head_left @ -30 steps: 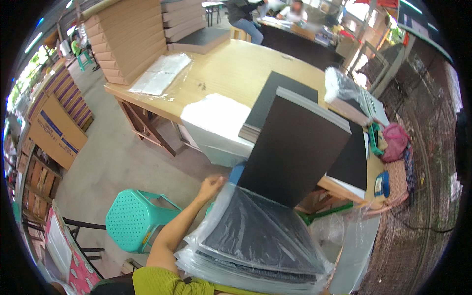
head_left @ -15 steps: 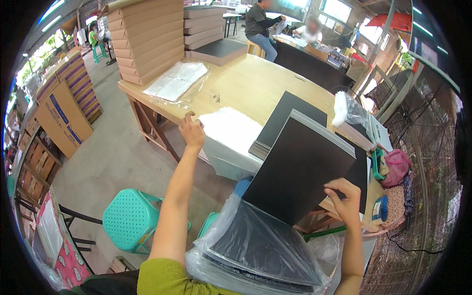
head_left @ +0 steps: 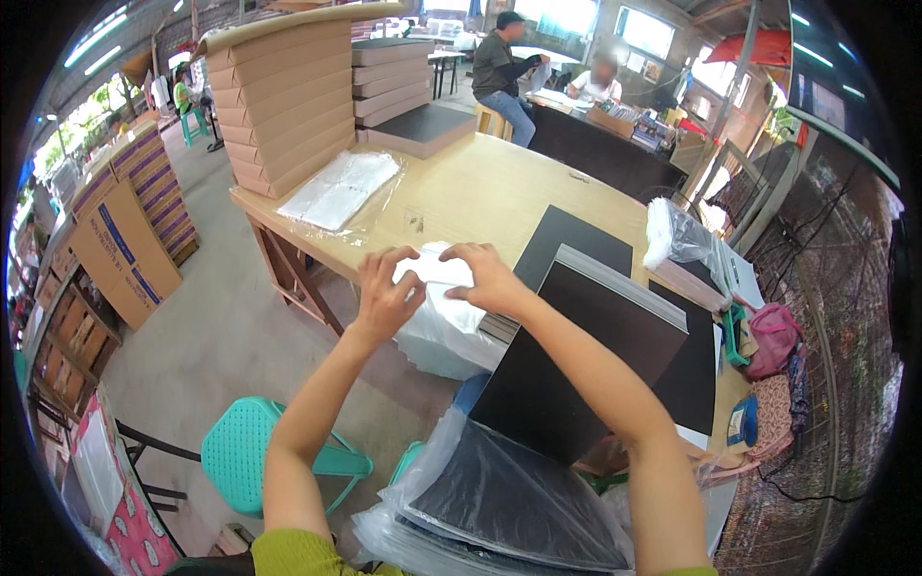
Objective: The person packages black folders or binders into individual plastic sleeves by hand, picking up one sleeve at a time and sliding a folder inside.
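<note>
My left hand [head_left: 392, 291] and my right hand [head_left: 488, 274] are close together over a pile of thin white plastic bags [head_left: 432, 331] that hangs over the table's near edge. Fingers of both hands curl onto the top plastic bag [head_left: 437, 265], which bunches up between them; the exact grip is partly hidden. Under my right forearm, a thick black-covered block with pale page edges [head_left: 600, 317] lies tilted, on top of other flat black boards [head_left: 576, 240]. Closer to me sits a stack of black boards wrapped in clear plastic [head_left: 509, 480].
Tall brown-wrapped stacks [head_left: 283, 106] stand at the wooden table's [head_left: 461, 182] far left, near a flat plastic packet [head_left: 341, 190]. A green stool [head_left: 240, 451] is at my left. A pink bag [head_left: 773, 341] and a blue-lidded jar [head_left: 741, 422] line the right. Two people sit beyond.
My right hand has left the black block and crossed left to the white plastic. My left hand has shifted slightly right and down, and the top bag is now bunched up.
</note>
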Available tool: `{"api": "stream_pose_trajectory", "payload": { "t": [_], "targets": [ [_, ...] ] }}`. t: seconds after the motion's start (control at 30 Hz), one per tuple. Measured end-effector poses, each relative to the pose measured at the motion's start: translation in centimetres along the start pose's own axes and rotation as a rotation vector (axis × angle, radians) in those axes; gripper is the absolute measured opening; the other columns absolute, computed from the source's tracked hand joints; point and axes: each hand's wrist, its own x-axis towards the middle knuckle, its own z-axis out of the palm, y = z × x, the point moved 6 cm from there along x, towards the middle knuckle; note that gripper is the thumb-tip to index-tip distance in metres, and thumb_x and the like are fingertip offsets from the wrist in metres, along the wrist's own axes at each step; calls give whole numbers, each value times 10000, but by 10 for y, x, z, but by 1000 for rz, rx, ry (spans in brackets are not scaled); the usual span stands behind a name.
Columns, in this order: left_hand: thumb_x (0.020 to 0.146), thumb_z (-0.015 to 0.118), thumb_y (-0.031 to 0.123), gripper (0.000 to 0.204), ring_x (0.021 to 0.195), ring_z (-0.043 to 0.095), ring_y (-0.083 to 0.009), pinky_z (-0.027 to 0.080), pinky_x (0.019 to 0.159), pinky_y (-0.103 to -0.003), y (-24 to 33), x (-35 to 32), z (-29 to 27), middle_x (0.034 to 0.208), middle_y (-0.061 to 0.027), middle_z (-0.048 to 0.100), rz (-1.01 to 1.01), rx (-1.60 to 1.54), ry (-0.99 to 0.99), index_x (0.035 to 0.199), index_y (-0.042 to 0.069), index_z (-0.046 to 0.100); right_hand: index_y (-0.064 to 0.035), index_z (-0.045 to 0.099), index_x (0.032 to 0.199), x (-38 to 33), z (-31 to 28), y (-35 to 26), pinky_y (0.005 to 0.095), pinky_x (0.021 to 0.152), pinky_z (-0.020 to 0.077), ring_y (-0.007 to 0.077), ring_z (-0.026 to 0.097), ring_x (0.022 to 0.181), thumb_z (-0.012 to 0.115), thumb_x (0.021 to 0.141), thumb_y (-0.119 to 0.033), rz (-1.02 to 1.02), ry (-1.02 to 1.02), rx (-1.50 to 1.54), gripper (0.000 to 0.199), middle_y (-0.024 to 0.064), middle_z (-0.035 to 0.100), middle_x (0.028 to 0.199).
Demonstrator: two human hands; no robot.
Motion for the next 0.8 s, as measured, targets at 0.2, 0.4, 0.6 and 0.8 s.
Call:
{"api": "stream_pose_trajectory", "payload": {
  "t": [0.2,0.4,0.6,0.8],
  "targets": [
    [755,693,-14,519,758,635,-122,491,694,-235,-47,-36,56,819,-108,675,-907,-874,-64,1188,49,414,-12,666,768,15,20,25,366,706,501,282,646,741,658,706,-39,210,12,199,68,150,662,757],
    [723,741,16,483,695,602,-85,478,654,-206,-55,-21,58,746,-52,648,-885,-827,-91,1158,25,530,-15,686,845,16,5,33,324,702,510,249,648,721,603,740,20,127,221,126,139,115,682,750],
    [765,710,35,554,699,563,-84,464,662,-217,-70,-41,61,783,-38,620,-805,-828,-213,1287,45,525,-55,645,979,25,-9,25,376,902,431,315,556,997,648,737,-35,32,87,75,242,135,641,966],
    [754,721,26,540,833,636,-102,490,735,-236,-41,-16,59,865,-89,682,-731,-902,-45,1259,41,533,-17,637,874,13,26,34,363,734,501,294,640,816,650,737,-47,191,-85,261,142,159,660,838]
  ]
}}
